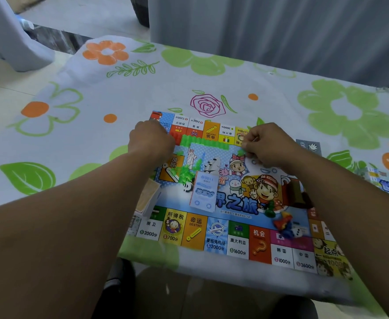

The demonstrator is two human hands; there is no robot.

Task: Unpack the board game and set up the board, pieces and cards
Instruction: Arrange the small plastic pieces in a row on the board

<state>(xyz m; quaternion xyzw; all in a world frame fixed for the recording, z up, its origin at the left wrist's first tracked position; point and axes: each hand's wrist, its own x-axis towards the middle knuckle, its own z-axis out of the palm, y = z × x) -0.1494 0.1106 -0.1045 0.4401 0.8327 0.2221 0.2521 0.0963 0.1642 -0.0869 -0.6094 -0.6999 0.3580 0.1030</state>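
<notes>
Left hand (152,140) curled, hold unclear, right hand (269,145) pinching green house (241,152), house row (206,143) between, on board (237,247)

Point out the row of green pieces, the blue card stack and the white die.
row of green pieces (206,143): head view, mid-row.
blue card stack (204,192): head view, top card.
white die (297,232): head view, dotted face.

A flowered tablecloth (211,74) in green and orange spreads across the middle of the frame — grey curtains (269,26) hang along the top edge, pale floor tiles (0,88) show at left.
</notes>
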